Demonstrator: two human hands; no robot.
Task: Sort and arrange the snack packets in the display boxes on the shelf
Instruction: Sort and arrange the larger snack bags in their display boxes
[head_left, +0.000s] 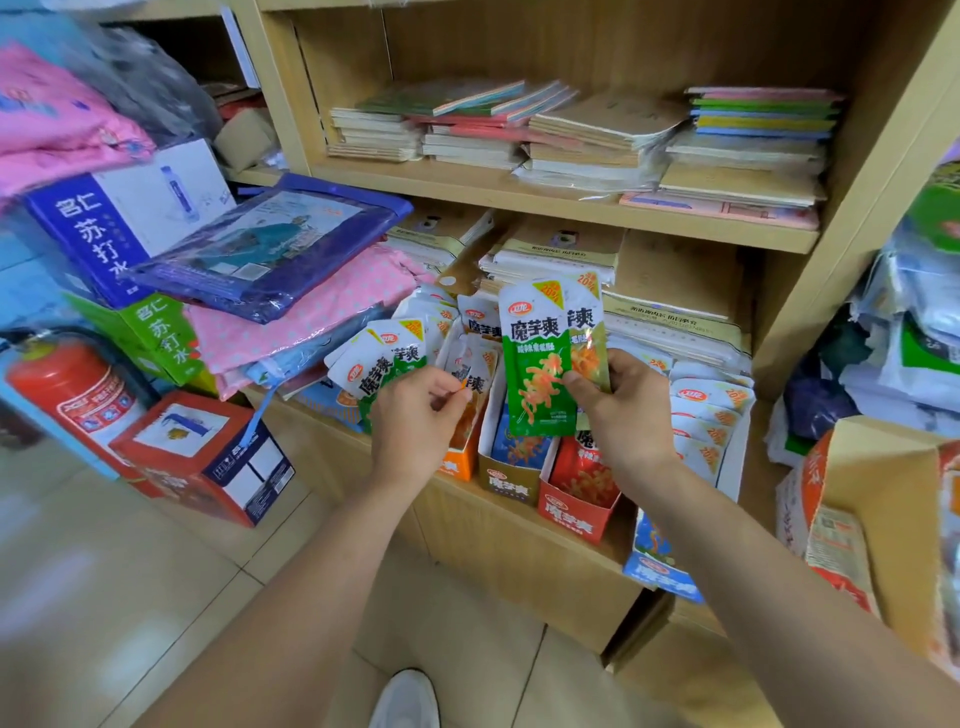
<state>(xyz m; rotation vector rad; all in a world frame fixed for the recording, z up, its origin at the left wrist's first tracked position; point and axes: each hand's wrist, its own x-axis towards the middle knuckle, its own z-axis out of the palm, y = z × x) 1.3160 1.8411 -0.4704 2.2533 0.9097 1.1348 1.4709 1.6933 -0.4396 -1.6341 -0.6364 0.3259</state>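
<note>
**Inspector:** Which step is in hand, and where does the stock sit?

**Assessor:** Sorting by flavour, judged mid-way. The right hand (626, 410) holds one green packet (543, 374) upright above the display boxes, its fingers (574, 376) pinching the lower half; a second packet (589, 338) shows behind it in the same grip. The left hand (415, 421) has its fingers (447, 387) curled round a fan of green packets (382, 366), held just left of the boxes.

**Inspector:** And the boxes?

**Assessor:** Three stand side by side at the shelf (322, 415) front: an orange box (460, 465), a tan box (511, 483) showing blue packets, and a red box (574, 506) showing red ones; more packets lie loose behind and to the right. No green box can be made out.

**Inspector:** What does the next move call for?

**Assessor:** Likely passing the green packet across to join the fan; that requires separating it from the one behind, squaring the edges, and finding a free box for the set.
</note>
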